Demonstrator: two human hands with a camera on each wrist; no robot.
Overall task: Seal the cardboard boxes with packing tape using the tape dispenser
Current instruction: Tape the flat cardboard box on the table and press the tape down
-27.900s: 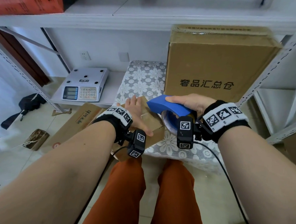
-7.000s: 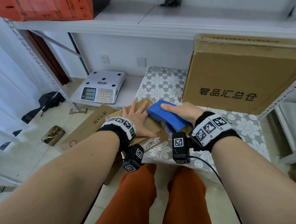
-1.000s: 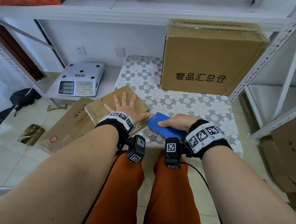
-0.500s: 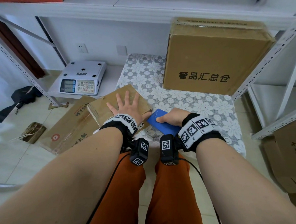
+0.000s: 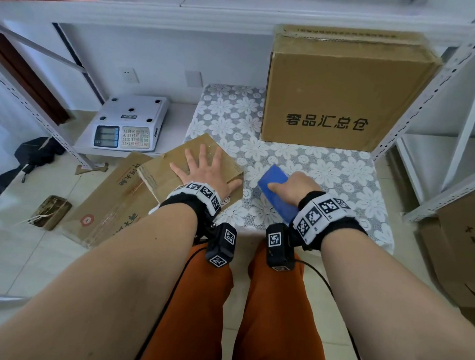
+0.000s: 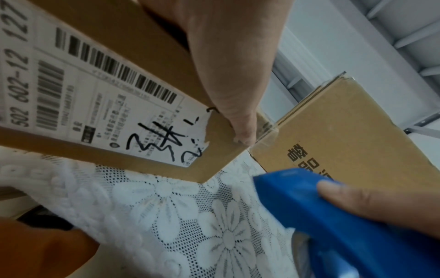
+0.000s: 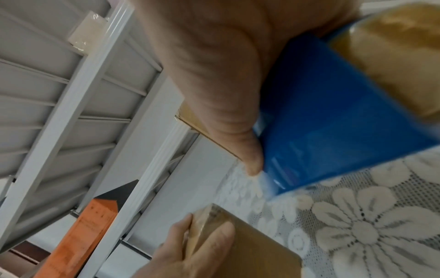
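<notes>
Tape dispenser (image 5: 275, 193) gripped by right hand (image 5: 293, 187) — left hand (image 5: 203, 172) flat on box (image 5: 159, 173)

Small box (image 5: 196, 161): matt brown cardboard, glossy clear tape on top, white paper label (image 6: 100, 105) on its side. Dispenser (image 5: 276, 195): smooth blue plastic. Tablecloth (image 5: 327, 168): white openwork lace, floral. Large box (image 5: 340, 94): matt cardboard. Shelving (image 5: 434, 80): white painted metal. Floor (image 5: 20, 251): glossy tile.

Blue tape dispenser (image 5: 276, 194) lies beside the small cardboard box (image 5: 159, 173), apart.
</notes>
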